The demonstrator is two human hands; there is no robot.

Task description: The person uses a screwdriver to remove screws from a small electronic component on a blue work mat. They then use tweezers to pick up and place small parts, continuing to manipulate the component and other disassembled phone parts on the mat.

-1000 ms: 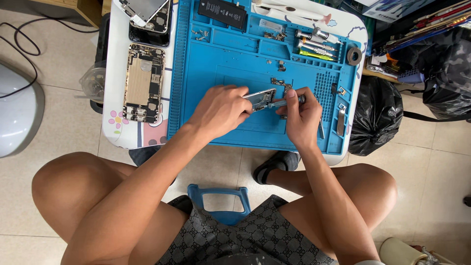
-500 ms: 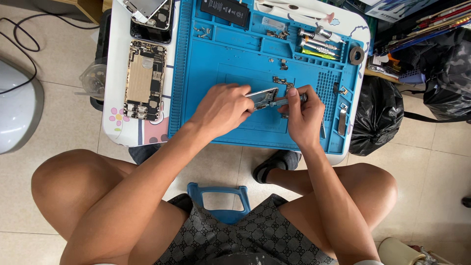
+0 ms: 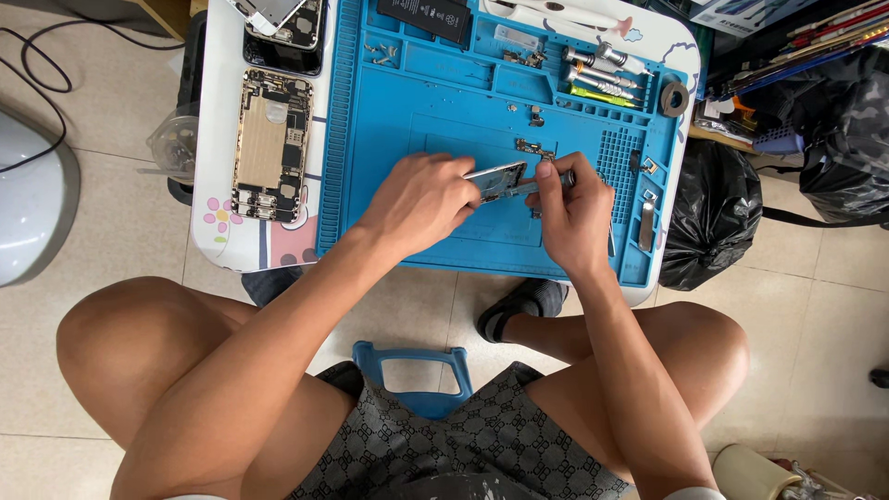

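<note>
On the blue work mat (image 3: 435, 194) that covers most of the small white desk (image 3: 215, 167), a small flat metal-edged phone part (image 3: 495, 179) is held raised just above the mat's middle, a little toward the near edge. The left hand (image 3: 421, 199) is closed on the part's left end, its grip clenched around it with the fingers curled under. The right hand (image 3: 567, 218) is closed on a slim grey tool (image 3: 548, 181), pinched between thumb and fingertips, and the tool's tip is laid against the part's right end; whether it is a driver or tweezers cannot be told. Compared with the pictures from a moment ago, the two hands, the part and the tool are found in nearly the same place over the mat; only a slight shift of the view is noted, so the fine work on the part is judged to be continuing and no piece has been set down. An opened phone body (image 3: 269, 143) with its boards exposed is lying on the bare desk near the left edge, well apart from the hands. A black battery (image 3: 428, 17) is set at the far edge of the mat, and a row of screwdrivers (image 3: 600, 76) is resting in the far right corner, with a black roll of tape (image 3: 673, 98) just beside them. Small loose screws and brackets (image 3: 532, 146) are scattered just beyond the hands.
</note>
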